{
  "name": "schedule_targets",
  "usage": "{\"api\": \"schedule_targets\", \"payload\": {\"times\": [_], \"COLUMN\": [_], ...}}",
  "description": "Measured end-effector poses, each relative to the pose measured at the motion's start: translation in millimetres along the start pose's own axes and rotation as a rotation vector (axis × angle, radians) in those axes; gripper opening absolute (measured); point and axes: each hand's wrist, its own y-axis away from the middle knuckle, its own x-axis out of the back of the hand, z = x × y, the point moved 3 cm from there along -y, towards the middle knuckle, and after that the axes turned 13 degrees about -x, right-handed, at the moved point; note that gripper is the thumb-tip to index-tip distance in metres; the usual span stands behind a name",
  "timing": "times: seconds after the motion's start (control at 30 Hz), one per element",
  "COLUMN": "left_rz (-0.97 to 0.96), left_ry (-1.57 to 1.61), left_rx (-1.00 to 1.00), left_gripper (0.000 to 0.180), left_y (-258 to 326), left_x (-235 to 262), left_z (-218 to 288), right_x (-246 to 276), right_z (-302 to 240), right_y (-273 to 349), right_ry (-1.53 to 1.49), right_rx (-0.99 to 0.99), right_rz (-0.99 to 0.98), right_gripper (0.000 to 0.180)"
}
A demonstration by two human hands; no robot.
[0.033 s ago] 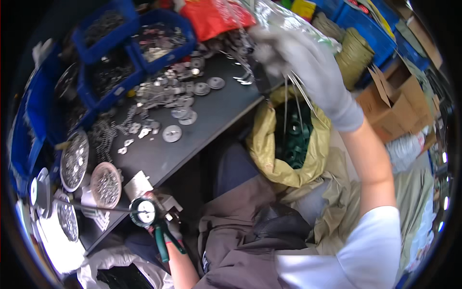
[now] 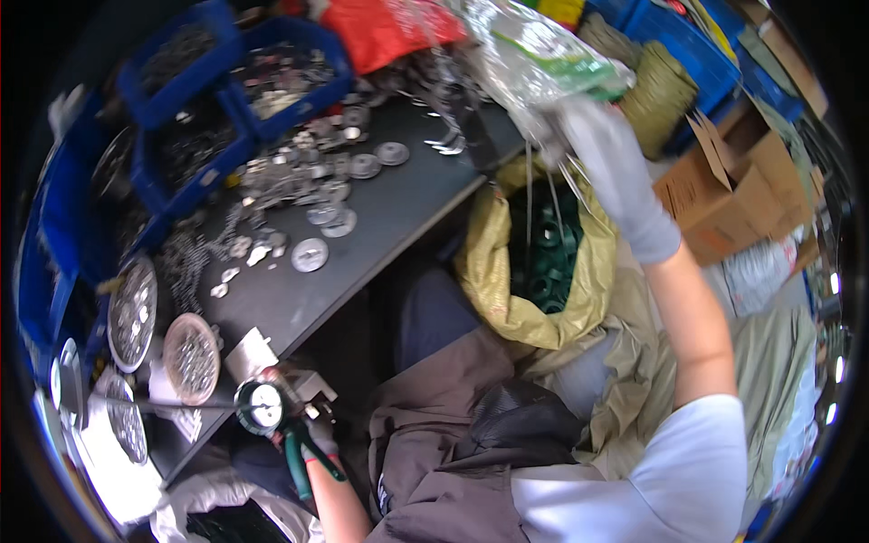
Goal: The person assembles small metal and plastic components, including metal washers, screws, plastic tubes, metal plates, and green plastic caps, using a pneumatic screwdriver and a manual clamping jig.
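My left hand (image 2: 322,439), at the lower left by the table's edge, is closed around a green-handled tool (image 2: 297,452). This tool has a round, pale dial-like face (image 2: 264,404) in a dark green ring. A thin rod runs left from it. My right hand (image 2: 593,149) wears a pale glove and is raised at the upper right, beside a silvery plastic bag (image 2: 516,63). Several thin metal rods (image 2: 530,204) hang from its blurred fingers. Below them, a yellow woven sack (image 2: 493,303) stands open with dark green ring-shaped parts (image 2: 550,240) inside.
Loose metal discs (image 2: 310,254) and small parts lie across the dark table (image 2: 362,231). Blue bins (image 2: 235,136) and round dishes of small parts (image 2: 192,359) line its far and left sides. Cardboard boxes (image 2: 751,204) stand at the right, and a white sack (image 2: 172,507) at lower left.
My right hand has shifted right and down, with the rods still hanging from it. The whole view has moved slightly. My left hand keeps its grip on the green-handled tool.
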Motion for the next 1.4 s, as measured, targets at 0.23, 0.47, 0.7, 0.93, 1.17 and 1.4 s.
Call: {"api": "schedule_targets", "payload": {"times": [0.23,0.47,0.7,0.93,1.17,1.4], "left_rz": [0.023,0.094,0.18,0.182,0.369,0.536], "left_ry": [-0.42,0.149,0.693,0.897,0.652,0.516], "left_rx": [-0.575,0.255,0.579,0.597,0.334,0.103], "left_gripper": [0.044,0.047,0.049,0.052,0.052,0.049], "left_y": [-17,-31,-23,-30,-26,-20], "left_x": [68,154,198,197,189,176], "left_z": [20,13,6,8,78,217], "right_x": [-1,-90,-125,-205,-164,-74], "right_z": [242,293,388,328,230,110], "right_y": [477,681,690,658,573,389], "right_ry": [0.199,0.288,0.151,-0.073,-2.034,-2.247], "right_rx": [-1.514,-1.884,-1.787,-1.872,-1.591,-1.526], "right_rz": [0.026,-0.472,-0.53,-0.431,0.286,0.648], "right_gripper": [0.041,0.065,0.054,0.049,0.047,0.062]}}
